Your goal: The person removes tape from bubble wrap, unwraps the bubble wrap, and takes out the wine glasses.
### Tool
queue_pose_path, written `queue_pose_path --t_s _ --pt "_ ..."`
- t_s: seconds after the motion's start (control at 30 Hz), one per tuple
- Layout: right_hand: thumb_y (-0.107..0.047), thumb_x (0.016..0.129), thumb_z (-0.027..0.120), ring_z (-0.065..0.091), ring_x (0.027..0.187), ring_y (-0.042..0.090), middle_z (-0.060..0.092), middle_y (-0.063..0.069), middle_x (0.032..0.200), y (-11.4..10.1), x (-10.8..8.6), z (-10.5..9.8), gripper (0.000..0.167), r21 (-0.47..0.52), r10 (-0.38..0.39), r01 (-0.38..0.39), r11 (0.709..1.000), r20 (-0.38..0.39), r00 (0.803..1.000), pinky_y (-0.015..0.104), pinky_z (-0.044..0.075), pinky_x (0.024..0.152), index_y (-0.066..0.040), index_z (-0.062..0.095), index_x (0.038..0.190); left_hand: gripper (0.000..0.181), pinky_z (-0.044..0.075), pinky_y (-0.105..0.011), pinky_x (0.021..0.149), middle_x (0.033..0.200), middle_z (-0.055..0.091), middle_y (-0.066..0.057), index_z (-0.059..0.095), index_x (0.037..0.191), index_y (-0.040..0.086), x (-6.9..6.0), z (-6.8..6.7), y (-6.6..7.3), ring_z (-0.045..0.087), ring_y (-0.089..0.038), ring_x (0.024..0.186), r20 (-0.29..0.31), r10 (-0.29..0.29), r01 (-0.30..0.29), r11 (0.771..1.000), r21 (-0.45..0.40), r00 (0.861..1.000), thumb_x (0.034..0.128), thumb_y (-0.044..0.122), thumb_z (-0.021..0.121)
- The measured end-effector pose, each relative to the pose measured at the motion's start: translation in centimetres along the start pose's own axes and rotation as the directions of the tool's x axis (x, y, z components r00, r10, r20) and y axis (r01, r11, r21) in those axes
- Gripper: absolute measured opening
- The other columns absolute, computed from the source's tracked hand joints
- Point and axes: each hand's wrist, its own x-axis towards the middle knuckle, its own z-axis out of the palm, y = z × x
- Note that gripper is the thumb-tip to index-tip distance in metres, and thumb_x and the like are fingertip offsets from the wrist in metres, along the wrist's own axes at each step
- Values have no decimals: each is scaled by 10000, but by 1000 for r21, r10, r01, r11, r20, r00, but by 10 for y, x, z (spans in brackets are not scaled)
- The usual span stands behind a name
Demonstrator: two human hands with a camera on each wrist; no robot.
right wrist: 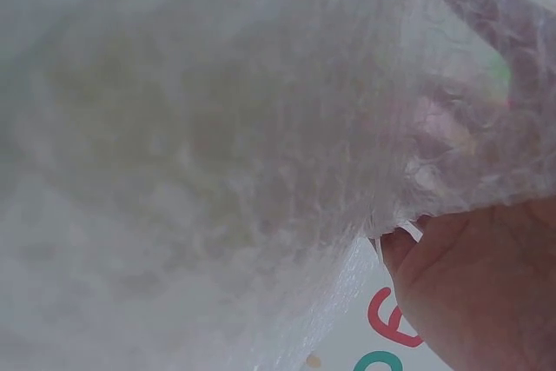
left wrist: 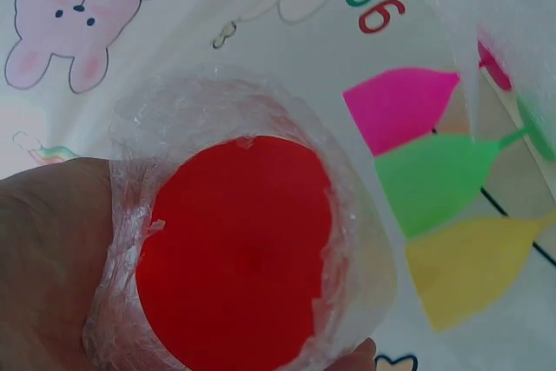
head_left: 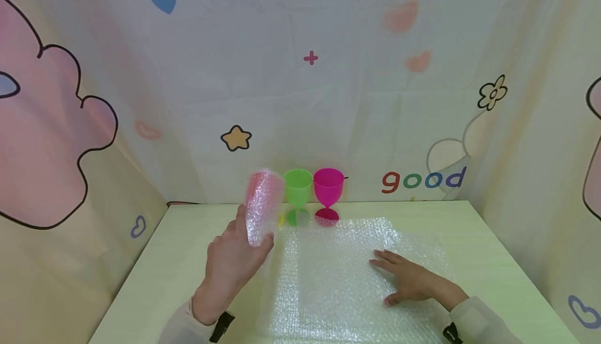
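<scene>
My left hand [head_left: 233,260] grips a bubble-wrapped bundle [head_left: 264,203] above the left part of the table. Inside it a red disc-shaped end [left wrist: 243,249] shows in the left wrist view; the rest of the wrapped thing is blurred by the film. My right hand [head_left: 410,280], fingers spread, is at the flat bubble wrap sheet [head_left: 343,281] on the table. In the right wrist view, film [right wrist: 208,145] covers most of the picture beside the right hand [right wrist: 486,293]. Behind the sheet stand a green goblet [head_left: 298,186] and a pink goblet [head_left: 328,187].
A yellow goblet [left wrist: 473,262] stands beside the green one in the left wrist view; the bundle mostly hides it from the head. The pale table [head_left: 173,260] meets a printed cloth backdrop [head_left: 263,88] at its back edge and sides.
</scene>
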Motion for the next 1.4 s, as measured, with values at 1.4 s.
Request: queue_pose_path --t_s 1.4 --pt "-581 701 777 221 1486 422 251 109 1631 2 -3 2 968 21 -35 35 999 -26 999 660 320 1103 -215 391 1509 748 554 -380 583 862 681 -163 508 1341 -71 -28 133 100 671 -294 667 215 54 -67 996 54 975 882 513 598"
